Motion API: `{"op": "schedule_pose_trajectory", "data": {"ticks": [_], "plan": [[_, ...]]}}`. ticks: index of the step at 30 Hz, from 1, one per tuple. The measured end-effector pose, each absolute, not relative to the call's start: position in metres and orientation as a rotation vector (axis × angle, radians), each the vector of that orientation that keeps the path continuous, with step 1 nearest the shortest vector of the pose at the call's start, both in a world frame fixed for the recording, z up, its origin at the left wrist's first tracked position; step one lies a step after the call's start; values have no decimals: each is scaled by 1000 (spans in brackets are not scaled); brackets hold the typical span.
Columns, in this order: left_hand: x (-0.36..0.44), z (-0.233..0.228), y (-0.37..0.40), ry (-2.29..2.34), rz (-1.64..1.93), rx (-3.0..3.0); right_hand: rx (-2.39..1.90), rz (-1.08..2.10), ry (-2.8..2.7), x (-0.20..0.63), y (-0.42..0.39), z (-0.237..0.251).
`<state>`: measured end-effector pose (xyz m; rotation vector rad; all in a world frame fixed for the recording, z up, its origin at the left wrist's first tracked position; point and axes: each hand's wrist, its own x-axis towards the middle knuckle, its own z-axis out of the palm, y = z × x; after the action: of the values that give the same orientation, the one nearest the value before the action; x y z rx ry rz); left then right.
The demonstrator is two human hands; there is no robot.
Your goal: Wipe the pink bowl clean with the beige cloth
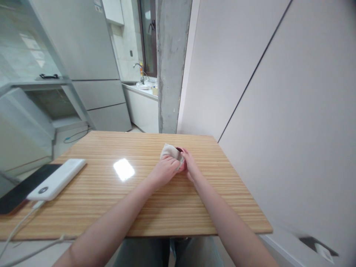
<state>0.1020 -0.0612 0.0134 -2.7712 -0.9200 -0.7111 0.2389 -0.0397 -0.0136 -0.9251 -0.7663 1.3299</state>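
Item: small pink-red cup, mostly hidden between your hands, standing on the wooden table toward its far middle; only a dark rim and a sliver of side show. Judged light and rigid, likely smooth and apt to slip or tip if pressed sideways; take it round the wall, low down. Your right hand is curled about its right side, steadying it. Accessory: pale cloth, soft and limp, bunched over the rim; your left hand is closed on it, fingers pressing it against the cup. Outward, well left of the grip: a white power bank with trailing cable, overlapping a dark phone.
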Motion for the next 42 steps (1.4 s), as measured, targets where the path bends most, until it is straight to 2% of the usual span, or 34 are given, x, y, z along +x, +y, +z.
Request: {"op": "schedule_pose_trajectory", "data": {"ticks": [5, 13, 18, 29, 36, 42], "plan": [[102, 14, -63, -867, -703, -2793, -1013, 1509, -878, 256, -39, -5], [109, 12, -62, -983, -729, -2708, -1042, 1233, -704, 245, -39, -17], [106, 14, -61, -1045, -685, -2689, -957, 1319, -712, 231, -44, -21], [98, 13, -62, -795, -656, -2807, -1071, 1365, -784, 254, -41, -2], [102, 17, -64, -1044, -810, -2815, -948, 1271, -773, 241, -36, -16], [90, 23, -61, -1572, -1450, -2535, -1013, 1321, -706, 242, -31, -23]]}}
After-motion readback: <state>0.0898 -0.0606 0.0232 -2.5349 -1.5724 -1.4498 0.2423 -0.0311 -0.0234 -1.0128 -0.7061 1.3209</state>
